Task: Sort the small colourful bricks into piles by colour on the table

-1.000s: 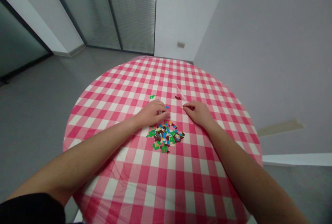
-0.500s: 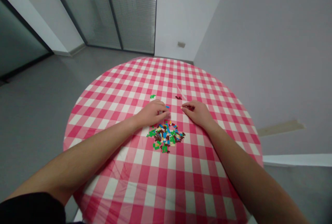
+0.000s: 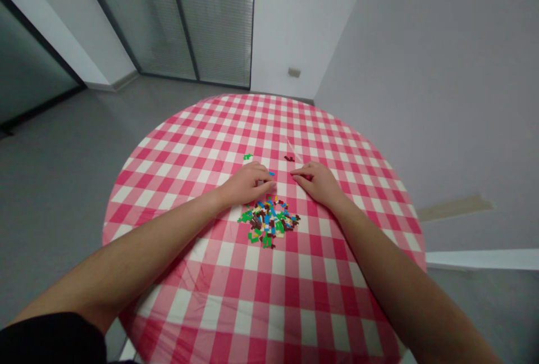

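My left hand (image 3: 251,182) rests on the table, its fingers loosely curled and the thumb apart from the index finger, with nothing visible between them. Just past its fingertips lies a small blue toy brick (image 3: 272,173). My right hand (image 3: 319,182) is closed in a pinch at the tablecloth; whatever the fingertips hold is too small to make out. Close in front of both hands is a pile of small toy bricks (image 3: 269,221) in green, blue, brown, white and yellow. A few dark brown bricks (image 3: 289,158) lie beyond my right hand, and some green bricks (image 3: 248,157) beyond my left.
The round table wears a red-and-white checked cloth (image 3: 252,308) with a clear, creased cover. Behind it are a white wall with a socket plate (image 3: 294,72) and a glass partition with blinds (image 3: 223,21). Another wall (image 3: 442,100) runs along the right.
My right hand has shifted slightly left, and the pale speck at its fingertips no longer shows. My left hand has stayed in place.
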### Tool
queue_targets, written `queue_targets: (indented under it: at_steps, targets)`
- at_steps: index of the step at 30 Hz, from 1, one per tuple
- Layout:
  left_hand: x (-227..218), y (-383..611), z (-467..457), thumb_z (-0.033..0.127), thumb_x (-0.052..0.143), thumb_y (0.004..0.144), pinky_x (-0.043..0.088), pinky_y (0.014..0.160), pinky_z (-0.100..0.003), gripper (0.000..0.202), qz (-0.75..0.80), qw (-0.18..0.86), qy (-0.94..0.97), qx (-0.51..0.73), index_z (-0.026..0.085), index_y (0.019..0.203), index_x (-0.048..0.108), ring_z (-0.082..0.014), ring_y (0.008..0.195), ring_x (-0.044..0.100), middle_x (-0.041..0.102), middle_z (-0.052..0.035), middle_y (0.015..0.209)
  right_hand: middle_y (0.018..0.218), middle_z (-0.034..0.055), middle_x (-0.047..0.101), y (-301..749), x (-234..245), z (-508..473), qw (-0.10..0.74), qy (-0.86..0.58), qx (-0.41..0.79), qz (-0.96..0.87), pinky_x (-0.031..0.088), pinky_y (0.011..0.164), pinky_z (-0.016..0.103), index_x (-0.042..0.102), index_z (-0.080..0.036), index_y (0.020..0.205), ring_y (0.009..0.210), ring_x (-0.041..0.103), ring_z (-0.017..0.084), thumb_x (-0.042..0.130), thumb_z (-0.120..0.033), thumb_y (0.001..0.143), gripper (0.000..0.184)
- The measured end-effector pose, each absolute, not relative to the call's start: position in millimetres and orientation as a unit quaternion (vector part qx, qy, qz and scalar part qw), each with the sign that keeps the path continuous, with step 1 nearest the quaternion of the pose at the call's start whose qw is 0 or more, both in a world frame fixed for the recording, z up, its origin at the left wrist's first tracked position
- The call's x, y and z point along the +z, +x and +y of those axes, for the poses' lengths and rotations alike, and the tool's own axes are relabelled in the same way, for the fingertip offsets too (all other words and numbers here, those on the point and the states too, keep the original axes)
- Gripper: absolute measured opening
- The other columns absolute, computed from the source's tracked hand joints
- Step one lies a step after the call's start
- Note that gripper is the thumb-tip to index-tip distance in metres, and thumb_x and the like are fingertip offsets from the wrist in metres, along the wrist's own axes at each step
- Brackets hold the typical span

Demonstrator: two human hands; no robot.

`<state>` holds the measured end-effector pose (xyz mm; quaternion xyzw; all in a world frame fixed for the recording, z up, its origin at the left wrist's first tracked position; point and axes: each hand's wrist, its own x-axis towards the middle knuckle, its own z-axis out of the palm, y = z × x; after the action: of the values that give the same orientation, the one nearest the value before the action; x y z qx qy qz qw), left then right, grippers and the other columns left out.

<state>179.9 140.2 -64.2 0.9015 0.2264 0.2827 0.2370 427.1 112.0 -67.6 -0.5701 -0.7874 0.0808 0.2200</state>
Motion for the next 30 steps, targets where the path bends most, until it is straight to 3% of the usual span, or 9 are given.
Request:
queue_targets:
  at_steps: [26, 30]
  targets:
    - [-64.2, 179.3, 140.1, 0.028, 0.05, 0.094, 0.045, 0.079, -0.036, 0.027, 0.225, 0.24, 0.899, 0.288, 0.019, 0.077, 0.07, -0.0185, 0.077, 0.059, 0.068, -0.0052, 0.075, 0.082, 0.0081, 0.069, 425.6, -61.8, 107.0, 0.256, -0.586, 0.102, -0.762, 0.047, 0.07, 0.033, 0.078, -0.019, 0.094, 0.077, 0.062, 0.021, 0.062, -0.028, 0.086, 0.02]
    - [-66.6, 178.9, 141.8, 0.029, 0.05, 0.094, 0.045, 0.078, -0.035, 0.028, 0.219, 0.233, 0.902, 0.289, 0.019, 0.077, 0.07, -0.0177, 0.075, 0.059, 0.068, -0.0049, 0.074, 0.087, 0.007, 0.071, 427.7, -47.4, 97.6, 0.227, -0.542, 0.2, -0.784, 0.049, 0.072, 0.031, 0.077, -0.02, 0.091, 0.079, 0.064, 0.018, 0.064, -0.028, 0.084, 0.017]
